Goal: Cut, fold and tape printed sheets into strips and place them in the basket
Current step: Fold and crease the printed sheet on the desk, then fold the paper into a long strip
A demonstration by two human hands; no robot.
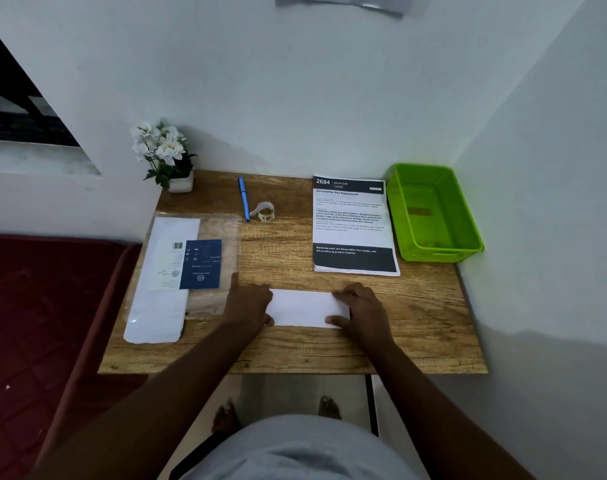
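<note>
A folded white paper strip [304, 308] lies flat on the wooden table [295, 351], blank side up. My left hand [248, 303] presses its left end, fingers curled and thumb on the near edge. My right hand [361, 304] presses its right end in the same way. A stack of printed sheets [354, 225] lies behind the strip, to the right. The green plastic basket [433, 213] stands at the table's far right corner and looks empty apart from the table showing through its base. A small roll of tape [265, 211] sits behind the strip near the table's middle.
A blue pen [244, 199] lies beside the tape. A clear plastic packet with white paper and a blue card [181, 275] covers the table's left side. A pot of white flowers [167, 157] stands at the far left corner. Walls close the back and right.
</note>
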